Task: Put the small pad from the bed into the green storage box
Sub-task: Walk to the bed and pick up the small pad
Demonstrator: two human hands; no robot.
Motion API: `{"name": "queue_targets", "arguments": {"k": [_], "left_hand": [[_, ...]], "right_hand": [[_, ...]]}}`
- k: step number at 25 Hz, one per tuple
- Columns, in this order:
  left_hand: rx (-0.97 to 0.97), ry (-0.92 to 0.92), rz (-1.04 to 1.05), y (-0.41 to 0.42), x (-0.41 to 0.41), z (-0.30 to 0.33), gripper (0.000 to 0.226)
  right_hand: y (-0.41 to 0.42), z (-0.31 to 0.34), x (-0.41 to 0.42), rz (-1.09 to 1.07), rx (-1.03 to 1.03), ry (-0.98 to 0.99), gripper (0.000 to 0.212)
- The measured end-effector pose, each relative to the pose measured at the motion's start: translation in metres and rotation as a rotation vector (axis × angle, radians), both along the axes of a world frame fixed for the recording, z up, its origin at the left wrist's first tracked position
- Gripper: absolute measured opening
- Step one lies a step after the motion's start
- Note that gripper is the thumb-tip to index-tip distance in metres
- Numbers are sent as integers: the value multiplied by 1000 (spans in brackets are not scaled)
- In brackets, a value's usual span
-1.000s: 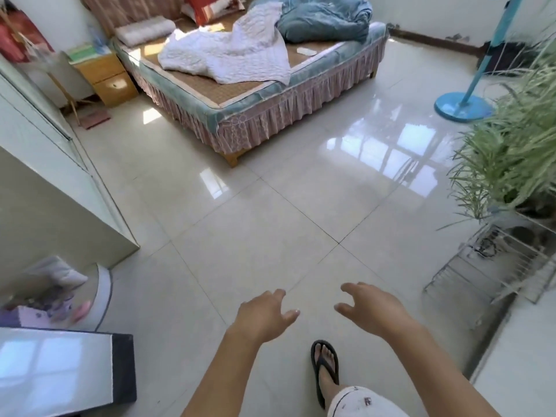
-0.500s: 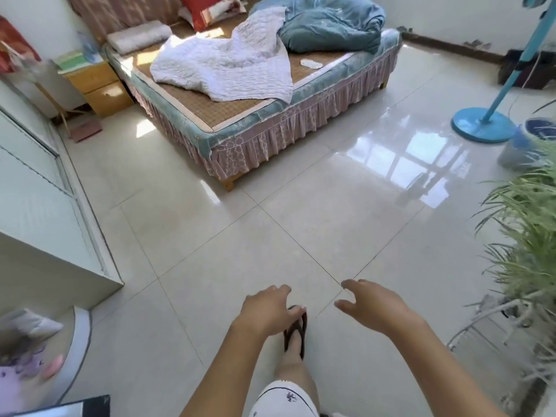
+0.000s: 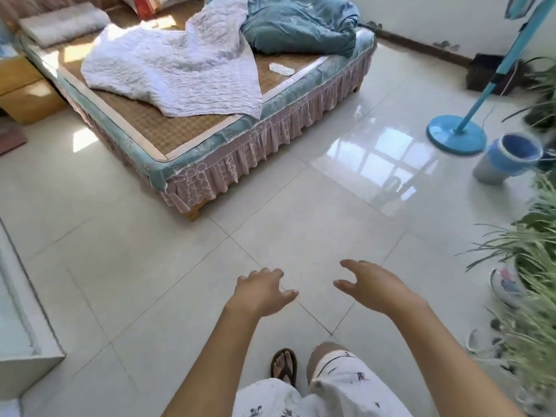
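Note:
A small white oval pad (image 3: 281,69) lies on the woven mat of the bed (image 3: 192,152), near its right edge, just below the crumpled blue quilt (image 3: 298,24). My left hand (image 3: 261,291) and my right hand (image 3: 371,285) hover over the tiled floor well short of the bed, both empty with fingers spread. No green storage box is in view.
A white quilt (image 3: 180,73) drapes over the bed's middle. A blue fan stand (image 3: 455,133) and a blue-rimmed bin (image 3: 505,159) stand at the right, with leafy plants (image 3: 535,266) and shoes beside them. A white cabinet (image 3: 18,326) is at the left, a wooden nightstand (image 3: 24,94) beyond it.
The bed has come nearer and larger in view as I walk toward it. My feet have stepped forward. Both hands stay empty and spread in front of me.

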State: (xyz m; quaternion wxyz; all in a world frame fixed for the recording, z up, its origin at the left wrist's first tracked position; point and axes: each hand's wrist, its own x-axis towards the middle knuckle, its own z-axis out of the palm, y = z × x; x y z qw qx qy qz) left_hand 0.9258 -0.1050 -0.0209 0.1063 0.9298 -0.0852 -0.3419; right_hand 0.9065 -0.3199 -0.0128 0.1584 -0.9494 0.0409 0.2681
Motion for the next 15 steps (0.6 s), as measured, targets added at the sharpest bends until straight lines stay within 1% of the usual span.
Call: {"name": "queue_targets", "arguments": {"k": [4,9,11,15], "left_hand": [[6,20,-39,-25,87,-3,61],[22,69,-17,-75,205,-14,62],[21,76,-6,-98,249,-16,64],[7,73,31,-160,365,-7,63]], "right_hand": [[-23,-7,78,-31,15,28,56],[-77,-21,196,-74,107,89,57],[-102,-21,245,-65,104,102,58],[-164,-7,370,9,82,111,59]]}}
